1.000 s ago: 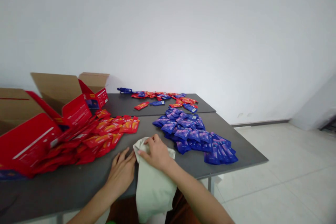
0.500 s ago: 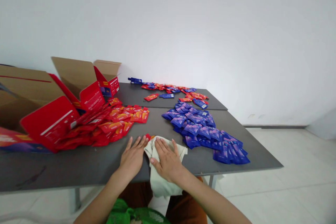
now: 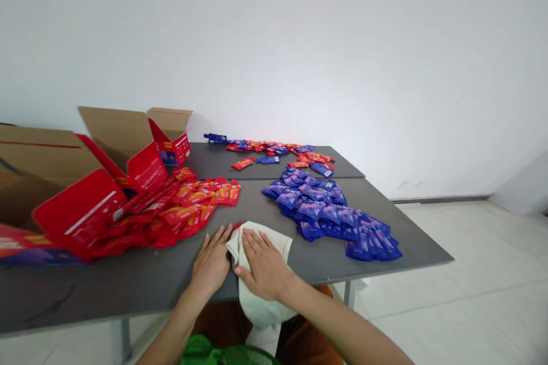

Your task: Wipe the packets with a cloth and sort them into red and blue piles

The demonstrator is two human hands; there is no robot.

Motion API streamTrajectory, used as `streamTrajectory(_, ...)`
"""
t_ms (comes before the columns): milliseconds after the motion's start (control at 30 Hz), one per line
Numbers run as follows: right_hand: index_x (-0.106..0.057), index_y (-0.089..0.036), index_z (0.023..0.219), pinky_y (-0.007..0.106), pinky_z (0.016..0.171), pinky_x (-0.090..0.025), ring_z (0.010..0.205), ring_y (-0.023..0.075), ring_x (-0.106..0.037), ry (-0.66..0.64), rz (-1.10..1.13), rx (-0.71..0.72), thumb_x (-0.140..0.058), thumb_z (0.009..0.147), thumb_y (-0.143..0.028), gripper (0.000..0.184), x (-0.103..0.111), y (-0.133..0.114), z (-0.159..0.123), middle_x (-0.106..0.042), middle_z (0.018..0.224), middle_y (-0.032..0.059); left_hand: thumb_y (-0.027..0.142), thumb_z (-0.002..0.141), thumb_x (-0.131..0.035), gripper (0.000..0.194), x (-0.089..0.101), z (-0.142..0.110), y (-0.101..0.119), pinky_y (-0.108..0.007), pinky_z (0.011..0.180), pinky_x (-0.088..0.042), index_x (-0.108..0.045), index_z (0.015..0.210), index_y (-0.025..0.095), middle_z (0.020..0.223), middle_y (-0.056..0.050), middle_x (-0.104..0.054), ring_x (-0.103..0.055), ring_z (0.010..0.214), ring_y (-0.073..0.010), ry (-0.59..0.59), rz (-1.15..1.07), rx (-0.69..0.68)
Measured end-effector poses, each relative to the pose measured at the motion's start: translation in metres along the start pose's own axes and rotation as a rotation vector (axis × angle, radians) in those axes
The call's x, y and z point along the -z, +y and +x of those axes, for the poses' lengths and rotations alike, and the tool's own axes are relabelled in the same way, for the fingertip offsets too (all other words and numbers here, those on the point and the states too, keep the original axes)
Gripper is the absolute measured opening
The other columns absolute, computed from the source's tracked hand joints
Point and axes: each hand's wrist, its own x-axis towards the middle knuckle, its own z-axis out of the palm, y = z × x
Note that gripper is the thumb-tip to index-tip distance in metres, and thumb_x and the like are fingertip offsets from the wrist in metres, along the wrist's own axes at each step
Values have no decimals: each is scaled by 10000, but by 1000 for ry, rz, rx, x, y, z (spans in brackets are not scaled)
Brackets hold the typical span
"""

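A pale cream cloth lies at the table's near edge, and its lower part hangs over that edge. My right hand rests flat on top of it, fingers stretched out. Just to the left, my left hand is flat with its fingers extended, its fingertips by the cloth's edge. A small bit of a red sachet peeks out at the cloth's top left corner; the rest of it is hidden.
Red-orange sachets are heaped on the left, before open red cardboard boxes. Blue-purple sachets spread across the right. Mixed red and blue sachets lie farther back on the dark table, near the white wall.
My right hand and the cloth under it have shifted slightly left. The cloth's right corner has drawn in. My left hand stays flat beside it, and the view has tilted a little.
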Motion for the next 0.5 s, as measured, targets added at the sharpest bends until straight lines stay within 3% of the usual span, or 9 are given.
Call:
streamTrajectory(67, -237, -77, 1486, 418, 1166, -120, 1431, 222, -153, -31, 5, -7, -237, 980, -515, 669, 1, 3, 4, -217, 1539, 138, 46, 771, -327, 698, -1, 1, 3, -451, 1165, -166, -425, 1426, 268, 1516, 2, -312, -240, 1420, -192, 19, -11, 9)
streamTrajectory(233, -192, 2, 1478, 419, 1157, -158, 1420, 231, -197, -137, 29, -122, -161, 981, -525, 725, -10, 18, 62, -230, 1526, 172, 100, 838, -332, 553, 7, 1, 11, -429, 1149, -221, -539, 1341, 199, 1440, -85, -451, -313, 1392, -205, 36, -24, 5)
streamTrajectory(300, -173, 5, 1481, 419, 1159, -153, 1422, 229, -189, -142, 39, -122, -145, 983, -522, 725, -12, 20, 72, -219, 1530, 172, 97, 839, -334, 550, 10, 0, 13, -433, 1142, -237, -542, 1337, 203, 1433, -97, -458, -347, 1375, -205, 18, -12, 7)
streamTrajectory(367, -151, -2, 1487, 412, 1160, -153, 1425, 223, -178, -126, 50, -78, -156, 986, -509, 712, -10, 20, 62, -203, 1535, 172, 69, 825, -319, 582, 11, -1, 13, -450, 1137, -243, -524, 1353, 203, 1431, -105, -457, -365, 1365, -206, 0, 11, 20)
streamTrajectory(500, -160, -51, 1497, 404, 1174, -90, 1442, 194, -78, -95, 29, 35, -234, 990, -379, 609, -2, 17, 10, -125, 1563, 123, 3, 741, -328, 726, 13, -1, 6, -473, 1142, -221, -430, 1423, 230, 1495, -57, -356, -255, 1414, -203, -75, 19, -2)
